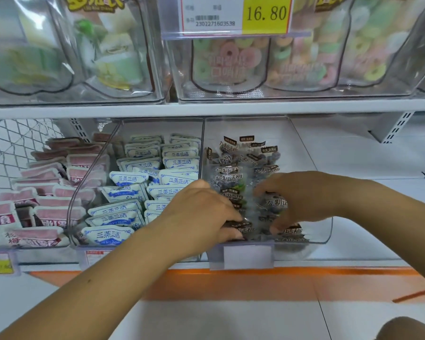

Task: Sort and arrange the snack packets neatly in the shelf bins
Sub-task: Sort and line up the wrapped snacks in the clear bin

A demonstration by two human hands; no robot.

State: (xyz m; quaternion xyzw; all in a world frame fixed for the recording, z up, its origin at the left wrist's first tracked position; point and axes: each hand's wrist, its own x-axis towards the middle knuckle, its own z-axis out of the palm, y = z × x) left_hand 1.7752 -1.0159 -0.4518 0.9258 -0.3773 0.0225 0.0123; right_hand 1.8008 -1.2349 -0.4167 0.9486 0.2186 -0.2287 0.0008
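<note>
Neighbours at left are blue-white packets (133,192) and pink packets (47,197); ring sweets (231,60) sit in the top centre. In the centre clear bin (324,227), left hand (201,212) and right hand (304,197) each curl round dark plum packets (227,176), covering those beneath. The fingertips are partly buried, and the bin's front label is blurred.

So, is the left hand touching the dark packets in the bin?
Touching. The head view shows the left hand with fingers curled round dark packets in the bin.

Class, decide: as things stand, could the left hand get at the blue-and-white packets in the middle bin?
Probably yes. The blue-and-white packets lie uncovered in the open-topped middle bin, right beside the dark packets the left hand grips.
</note>
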